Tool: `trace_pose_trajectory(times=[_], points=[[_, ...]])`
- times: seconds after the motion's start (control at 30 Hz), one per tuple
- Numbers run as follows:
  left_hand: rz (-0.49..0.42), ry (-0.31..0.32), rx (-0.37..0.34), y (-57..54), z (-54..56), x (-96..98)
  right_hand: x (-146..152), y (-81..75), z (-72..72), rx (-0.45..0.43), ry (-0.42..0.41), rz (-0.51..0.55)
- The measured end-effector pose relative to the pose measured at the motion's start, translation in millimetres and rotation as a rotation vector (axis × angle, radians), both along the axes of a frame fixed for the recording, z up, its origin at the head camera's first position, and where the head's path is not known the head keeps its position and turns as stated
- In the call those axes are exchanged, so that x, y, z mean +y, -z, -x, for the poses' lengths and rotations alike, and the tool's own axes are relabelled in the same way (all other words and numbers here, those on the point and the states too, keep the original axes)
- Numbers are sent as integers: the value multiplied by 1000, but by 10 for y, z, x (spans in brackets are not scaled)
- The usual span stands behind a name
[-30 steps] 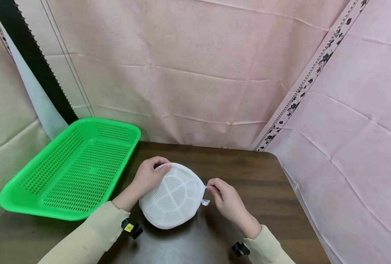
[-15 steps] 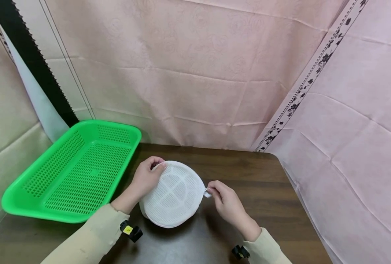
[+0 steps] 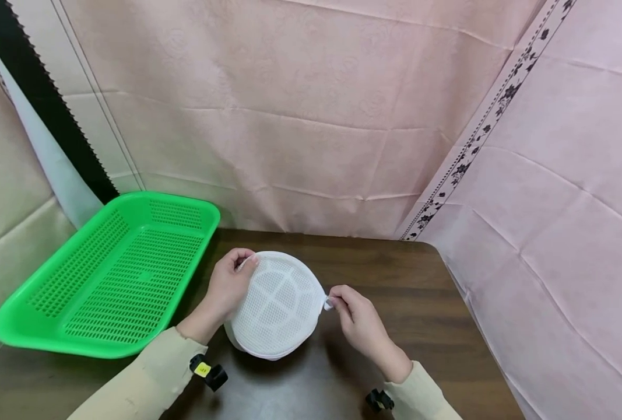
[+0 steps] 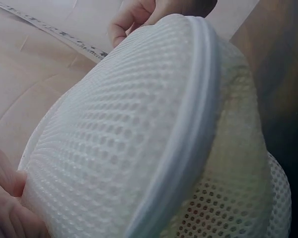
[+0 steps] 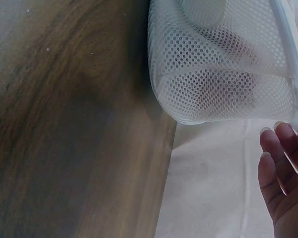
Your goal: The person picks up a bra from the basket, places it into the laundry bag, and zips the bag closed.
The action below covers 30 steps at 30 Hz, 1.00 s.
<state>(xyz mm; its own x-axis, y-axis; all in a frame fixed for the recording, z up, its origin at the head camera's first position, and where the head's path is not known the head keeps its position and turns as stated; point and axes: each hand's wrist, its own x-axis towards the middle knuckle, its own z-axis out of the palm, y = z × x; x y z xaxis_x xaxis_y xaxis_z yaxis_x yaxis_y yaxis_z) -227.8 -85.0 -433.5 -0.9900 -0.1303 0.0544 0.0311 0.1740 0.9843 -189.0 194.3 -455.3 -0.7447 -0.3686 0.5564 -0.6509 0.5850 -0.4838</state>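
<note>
A round white mesh laundry bag (image 3: 276, 303) is held up over the table in the head view. My left hand (image 3: 230, 283) pinches its upper left edge between thumb and fingers. At the bag's right edge, my right hand (image 3: 360, 321) pinches the end of the zipper, where a small white tag (image 3: 328, 304) sticks out. The zipper (image 4: 191, 114) runs along the rim in the left wrist view and looks closed there. Pale shapes show faintly through the mesh in the right wrist view; what they are cannot be made out.
A green perforated plastic basket (image 3: 208, 236) stands on the left of the dark wooden table (image 3: 394, 268). Pale pink cloth (image 3: 300, 116) hangs behind the table and down its right side. A black wrist camera (image 3: 208, 371) sits at the left sleeve.
The bag has tilted and shifted slightly up, its face turning more toward the head camera. My left hand has moved a little left with it. The tag now lies close to my right fingertips.
</note>
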Motion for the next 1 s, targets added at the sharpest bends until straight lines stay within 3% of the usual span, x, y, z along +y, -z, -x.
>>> trace_pose_trajectory(times=[0.2, 0.37, 0.6, 0.77, 0.9, 1.0], points=[[-57, -35, -5, -19, -2, 28, 0, -21, 29, 28, 13, 8], [-82, -16, -16, -32, -4, 36, 22, -42, 68, 14, 15, 29], [-233, -8, 48, -95, 24, 89, 15, -195, 239, 25, 94, 126], [-324, 25, 51, -38, 58, 98, 16, -262, 312, 24, 129, 146], [-291, 66, 8, 27, 144, 85, 43, -230, 364, -13, 160, 120], [-182, 89, -30, 83, 204, 66, 65, -190, 407, -50, 186, 89]])
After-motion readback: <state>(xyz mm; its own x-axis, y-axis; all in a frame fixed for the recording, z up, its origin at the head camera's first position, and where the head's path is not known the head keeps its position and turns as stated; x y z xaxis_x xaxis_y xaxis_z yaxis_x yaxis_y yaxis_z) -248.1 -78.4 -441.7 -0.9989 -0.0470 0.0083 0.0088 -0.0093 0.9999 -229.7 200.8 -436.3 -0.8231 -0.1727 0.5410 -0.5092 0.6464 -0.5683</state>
